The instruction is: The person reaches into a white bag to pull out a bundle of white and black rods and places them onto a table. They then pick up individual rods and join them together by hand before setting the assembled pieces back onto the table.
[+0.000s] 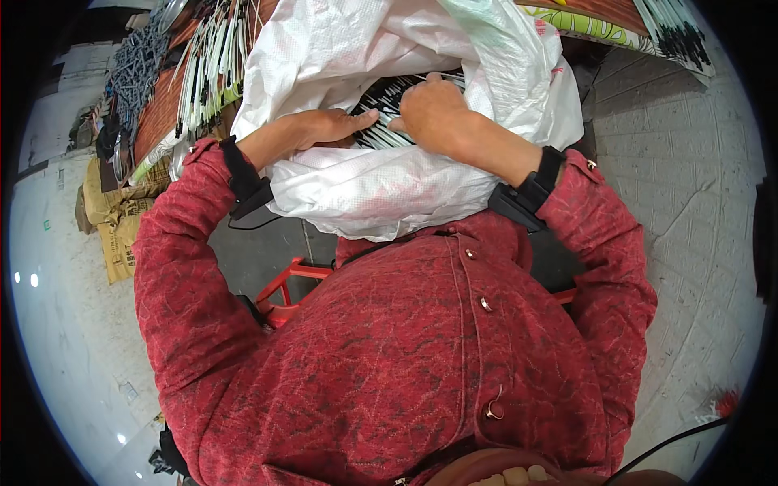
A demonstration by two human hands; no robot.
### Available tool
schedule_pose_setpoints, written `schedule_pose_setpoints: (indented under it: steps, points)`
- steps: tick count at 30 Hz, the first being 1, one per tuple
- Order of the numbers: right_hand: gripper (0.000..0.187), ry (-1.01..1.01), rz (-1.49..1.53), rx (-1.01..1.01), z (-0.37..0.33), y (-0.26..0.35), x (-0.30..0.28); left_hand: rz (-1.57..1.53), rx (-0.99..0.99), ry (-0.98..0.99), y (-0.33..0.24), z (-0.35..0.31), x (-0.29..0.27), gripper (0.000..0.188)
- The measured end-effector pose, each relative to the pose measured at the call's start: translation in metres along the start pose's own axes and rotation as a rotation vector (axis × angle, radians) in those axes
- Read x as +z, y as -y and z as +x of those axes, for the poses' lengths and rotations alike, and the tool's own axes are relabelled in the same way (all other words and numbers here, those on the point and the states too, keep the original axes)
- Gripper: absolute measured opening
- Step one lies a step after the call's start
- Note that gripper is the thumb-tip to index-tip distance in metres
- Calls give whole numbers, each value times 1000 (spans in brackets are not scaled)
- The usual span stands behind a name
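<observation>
A white woven plastic sack (348, 190) lies wide-mouthed in front of me, its rim folded and crumpled. Inside it are many thin rods (387, 136), white along their length with some black parts. My left hand (331, 125) reaches over the sack's left rim, its thumb stretched out over the rods; its other fingers are mostly hidden. From the right, my right hand (438, 113) lies over the rods with its fingers curled in. What those fingers hold, if anything, is hidden beneath the hand.
More white rods with black ends (212, 73) hang over a table edge at the upper left, beside a heap of grey pieces (139, 69). Another bunch of rods (677, 36) is at the upper right. Yellow sacks (121, 215) and a red frame (284, 287) stand low on the left.
</observation>
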State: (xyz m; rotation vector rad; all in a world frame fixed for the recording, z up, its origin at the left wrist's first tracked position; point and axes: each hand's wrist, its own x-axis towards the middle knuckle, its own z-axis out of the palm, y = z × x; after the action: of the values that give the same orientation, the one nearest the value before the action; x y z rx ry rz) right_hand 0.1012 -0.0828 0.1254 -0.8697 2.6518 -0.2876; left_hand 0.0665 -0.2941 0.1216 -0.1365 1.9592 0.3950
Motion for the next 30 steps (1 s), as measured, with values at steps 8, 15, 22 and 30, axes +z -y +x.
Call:
schedule_pose_setpoints:
  steps: [8,15,22,30]
  points:
    - [66,-4,149,30,42,-9,14,-291,-66,-48,-2,0,-11,65]
    - [84,170,333,97,56,-27,11,-340,45,-214,-3,6,-9,48]
    - [89,90,346,120,30,-11,4,-238,-6,-91,-17,-4,-14,40]
    - [87,199,242,110,32,2,-5,-264,89,-201,-17,-1,-19,32]
